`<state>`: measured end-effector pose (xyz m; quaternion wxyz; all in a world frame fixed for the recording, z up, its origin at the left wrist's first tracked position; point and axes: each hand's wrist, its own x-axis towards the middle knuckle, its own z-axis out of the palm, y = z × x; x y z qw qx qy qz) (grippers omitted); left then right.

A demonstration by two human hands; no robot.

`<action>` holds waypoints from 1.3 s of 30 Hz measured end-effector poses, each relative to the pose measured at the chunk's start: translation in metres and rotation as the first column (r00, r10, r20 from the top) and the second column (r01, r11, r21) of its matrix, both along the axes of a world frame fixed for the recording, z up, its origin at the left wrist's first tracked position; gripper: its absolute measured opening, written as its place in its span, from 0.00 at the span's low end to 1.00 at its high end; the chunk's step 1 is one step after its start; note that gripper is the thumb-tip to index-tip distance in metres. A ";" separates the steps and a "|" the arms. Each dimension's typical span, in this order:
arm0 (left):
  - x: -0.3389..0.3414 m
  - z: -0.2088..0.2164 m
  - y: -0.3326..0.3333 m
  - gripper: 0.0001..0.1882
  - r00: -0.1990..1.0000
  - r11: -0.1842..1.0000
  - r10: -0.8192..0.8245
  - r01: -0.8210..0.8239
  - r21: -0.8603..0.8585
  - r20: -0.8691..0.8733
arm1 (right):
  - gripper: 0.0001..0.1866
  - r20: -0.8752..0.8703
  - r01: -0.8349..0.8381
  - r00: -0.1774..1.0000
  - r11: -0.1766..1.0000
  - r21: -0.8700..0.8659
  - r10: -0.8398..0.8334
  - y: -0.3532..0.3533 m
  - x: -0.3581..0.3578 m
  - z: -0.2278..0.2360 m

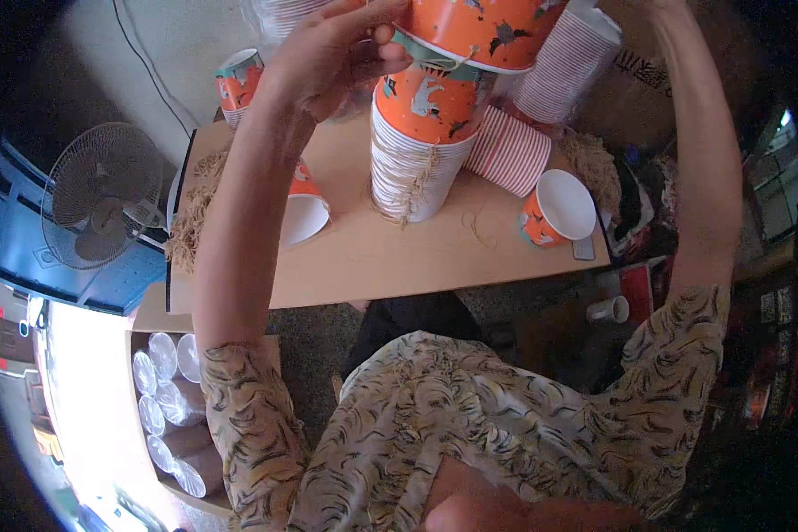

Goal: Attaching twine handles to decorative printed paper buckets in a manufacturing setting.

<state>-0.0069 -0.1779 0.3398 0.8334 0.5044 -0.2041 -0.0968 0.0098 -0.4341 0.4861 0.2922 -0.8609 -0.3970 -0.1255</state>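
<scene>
My left hand is closed on the left side of an orange paper bucket with animal figures, at the top edge of the view. Thin twine runs along its lower rim beside my fingertips. Directly under it stands a tall stack of nested paper buckets, the uppermost orange, with twine strands hanging down its front. My right arm reaches up to the top right, where only the wrist end of my right hand shows; its fingers are out of the picture.
On the wooden table lie a tipped bucket, another bucket at right, and twine bundles. Further stacks stand behind. A fan is at left; a carton of wrapped stacks sits below.
</scene>
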 end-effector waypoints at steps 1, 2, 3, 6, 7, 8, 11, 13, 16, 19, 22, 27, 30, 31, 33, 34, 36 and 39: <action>0.011 -0.008 0.010 0.16 1.000 1.000 0.014 -0.014 0.002 0.001 | 0.47 -0.074 0.026 0.997 0.999 -0.018 -0.028 0.006 -0.005 0.000; 0.034 -0.024 0.026 0.17 0.999 0.999 0.001 -0.003 0.050 0.041 | 0.48 -0.146 0.050 0.988 0.998 -0.038 -0.055 0.010 -0.007 0.000; 0.051 -0.034 0.029 0.18 0.996 0.995 -0.039 0.031 0.095 0.081 | 0.49 -0.040 0.016 0.999 0.999 -0.050 -0.018 0.003 0.011 -0.003; 0.052 -0.042 0.014 0.16 0.999 0.998 -0.030 0.029 0.056 0.013 | 0.52 -0.103 0.028 0.994 0.998 -0.057 -0.034 -0.003 0.024 -0.015; 0.054 -0.045 0.019 0.16 1.000 0.998 -0.027 0.027 0.058 0.012 | 0.52 -0.104 0.026 0.994 0.998 -0.055 -0.031 -0.001 0.030 -0.016; 0.058 -0.047 0.027 0.15 0.990 0.988 -0.143 0.142 0.054 0.010 | 0.53 -0.061 -0.023 0.998 0.995 -0.099 0.017 0.000 0.041 -0.019; 0.055 -0.052 0.025 0.13 0.974 0.973 -0.225 0.226 0.049 -0.035 | 0.55 -0.064 -0.086 0.995 0.981 -0.175 0.076 0.002 0.060 -0.025; 0.048 -0.061 0.014 0.10 0.991 0.995 -0.079 0.085 0.044 -0.107 | 0.55 -0.076 -0.070 0.996 0.974 -0.218 0.054 0.008 0.060 -0.033; 0.040 -0.067 0.010 0.09 0.991 0.999 -0.017 0.022 0.039 -0.130 | 0.55 -0.094 -0.074 0.994 0.971 -0.228 0.054 0.009 0.069 -0.042; 0.043 -0.082 0.011 0.10 0.990 0.998 -0.003 0.011 0.055 -0.140 | 0.55 -0.075 -0.078 0.995 0.966 -0.248 0.061 0.012 0.077 -0.053; 0.043 -0.089 0.007 0.12 0.991 0.997 -0.042 0.050 0.055 -0.128 | 0.55 -0.142 -0.197 0.975 0.955 -0.220 0.169 -0.006 0.100 -0.062; 0.031 -0.100 0.010 0.17 0.985 0.998 0.039 -0.029 0.060 -0.170 | 0.53 -0.164 -0.113 0.983 0.973 -0.200 0.080 0.015 0.079 -0.075; 0.028 -0.108 0.008 0.25 0.985 0.999 0.026 -0.020 0.040 -0.170 | 0.53 -0.211 -0.165 0.970 0.967 -0.196 0.123 0.012 0.078 -0.081; 0.028 -0.110 0.006 0.29 0.985 1.000 0.025 -0.023 0.018 -0.172 | 0.53 -0.161 -0.140 0.982 0.960 -0.242 0.102 0.010 0.078 -0.082; 0.030 -0.112 0.004 0.31 0.983 0.999 0.028 -0.021 0.039 -0.184 | 0.54 -0.109 -0.109 0.991 0.952 -0.287 0.081 0.005 0.080 -0.085; 0.031 -0.113 0.003 0.34 0.980 0.998 0.034 -0.023 0.062 -0.194 | 0.55 -0.092 -0.126 0.990 0.944 -0.304 0.103 0.003 0.083 -0.088; 0.031 -0.119 0.003 0.34 0.982 0.997 0.029 -0.017 0.069 -0.187 | 0.55 -0.078 -0.149 0.988 0.936 -0.319 0.131 0.004 0.081 -0.089; 0.026 -0.127 0.003 0.34 0.987 0.997 0.047 -0.038 0.060 -0.156 | 0.56 -0.255 -0.151 0.963 0.953 -0.264 0.082 0.007 0.063 -0.091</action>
